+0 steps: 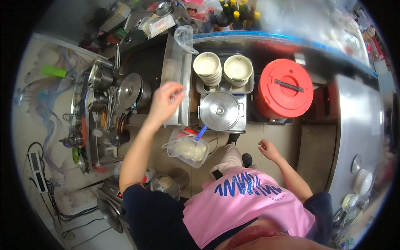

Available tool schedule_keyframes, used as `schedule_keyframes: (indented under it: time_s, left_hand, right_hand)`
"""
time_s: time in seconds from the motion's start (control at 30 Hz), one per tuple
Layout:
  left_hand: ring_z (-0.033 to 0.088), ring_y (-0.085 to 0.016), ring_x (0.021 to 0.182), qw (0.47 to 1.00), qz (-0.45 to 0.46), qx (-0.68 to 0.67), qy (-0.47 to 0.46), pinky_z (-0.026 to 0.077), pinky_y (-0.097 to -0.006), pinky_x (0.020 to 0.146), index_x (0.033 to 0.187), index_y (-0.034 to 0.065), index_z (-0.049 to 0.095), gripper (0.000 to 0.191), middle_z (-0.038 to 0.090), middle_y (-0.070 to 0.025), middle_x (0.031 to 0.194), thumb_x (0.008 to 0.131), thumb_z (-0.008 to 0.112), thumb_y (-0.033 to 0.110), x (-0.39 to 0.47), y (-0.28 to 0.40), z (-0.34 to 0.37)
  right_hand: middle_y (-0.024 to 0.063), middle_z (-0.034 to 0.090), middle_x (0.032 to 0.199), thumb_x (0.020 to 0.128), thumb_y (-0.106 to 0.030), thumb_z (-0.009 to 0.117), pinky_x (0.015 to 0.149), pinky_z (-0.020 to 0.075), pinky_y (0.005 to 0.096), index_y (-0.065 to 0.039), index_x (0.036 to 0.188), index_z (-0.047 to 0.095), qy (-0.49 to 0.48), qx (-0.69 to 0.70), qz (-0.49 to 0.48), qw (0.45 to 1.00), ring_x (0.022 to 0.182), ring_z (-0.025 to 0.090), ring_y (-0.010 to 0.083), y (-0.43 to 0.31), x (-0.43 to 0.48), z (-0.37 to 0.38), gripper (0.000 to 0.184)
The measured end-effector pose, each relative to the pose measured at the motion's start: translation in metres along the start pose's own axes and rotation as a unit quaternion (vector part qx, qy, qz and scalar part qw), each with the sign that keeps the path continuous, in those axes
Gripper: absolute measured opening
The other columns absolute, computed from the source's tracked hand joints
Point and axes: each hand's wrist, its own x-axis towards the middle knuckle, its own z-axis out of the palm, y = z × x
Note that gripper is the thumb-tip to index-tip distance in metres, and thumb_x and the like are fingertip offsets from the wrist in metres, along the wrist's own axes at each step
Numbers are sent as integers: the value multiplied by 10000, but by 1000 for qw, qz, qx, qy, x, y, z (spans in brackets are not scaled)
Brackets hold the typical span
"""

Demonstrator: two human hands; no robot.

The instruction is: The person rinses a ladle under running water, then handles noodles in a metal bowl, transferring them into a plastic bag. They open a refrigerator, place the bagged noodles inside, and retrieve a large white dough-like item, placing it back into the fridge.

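My left hand [167,99] is raised over the edge of a stainless steel counter [175,67], fingers bent towards the thumb. Whether something small sits between them I cannot tell. To its right stands a steel pot with a lid [220,109] and two side handles. Low at my right side hangs my right hand [268,150], loosely curled with nothing seen in it. Below the lidded pot, a clear plastic tub [200,162] holds a pale mass in plastic film, and a blue handle [201,132] leans over it.
Stacked bowls [238,68] stand in a tray [249,88] behind the pot. A red lidded bucket [286,89] is at right, beyond it a steel worktop [359,125]. Pans, a lidded pot [129,90] and whisks crowd the left. Sauce bottles [236,22] line the back.
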Motion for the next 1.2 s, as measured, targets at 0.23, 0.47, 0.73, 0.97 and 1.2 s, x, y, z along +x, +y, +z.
schedule_keyframes:
  time_s: [0.23, 0.47, 0.73, 0.97, 1.2]
  left_hand:
    - [563, -120, 865, 837, -295, -457, -58, 491, -258, 737, 1208, 75, 518, 337, 565, -33, 1026, 914, 547, 238, 25, -65, 131]
    - [410, -239, 1148, 763, -344, -523, 160, 359, -414, 917, 1239, 66, 484, 477, 433, -113, 1282, 848, 584, 319, 193, -175, 193]
    - [550, -315, 1023, 739, -430, -417, 309, 400, -368, 911, 1091, -57, 594, 480, 595, -217, 1111, 801, 611, 325, 297, -274, 204]
    - [571, -208, 924, 761, -159, -429, 460, 434, -293, 835, 944, -68, 636, 246, 621, -127, 939, 808, 623, 137, 303, -231, 173]
    - [579, -135, 846, 701, -85, -594, 387, 441, -256, 807, 949, -40, 592, 168, 625, -82, 910, 860, 616, 100, 252, -160, 120]
  right_hand:
    - [168, 643, 816, 801, -158, 624, 711, 492, 399, -17, 1005, 566, -36, -53, 18, 998, 785, 621, 319, 5, -31, 31, 254]
    - [171, 642, 818, 805, -138, 620, 691, 498, 393, -11, 1014, 562, 17, -5, 72, 997, 757, 629, 310, -16, -13, 41, 251]
    - [171, 644, 840, 806, -124, 620, 668, 505, 376, -17, 1027, 559, 82, 40, 150, 984, 743, 636, 292, -28, 17, 36, 252]
    - [171, 634, 808, 804, -121, 615, 673, 503, 377, -4, 1017, 556, 79, 45, 114, 989, 728, 628, 298, -49, 53, 28, 250]
    - [136, 611, 761, 818, -132, 613, 635, 478, 338, 3, 982, 553, 60, 71, 45, 995, 688, 603, 235, -70, 86, 0, 221]
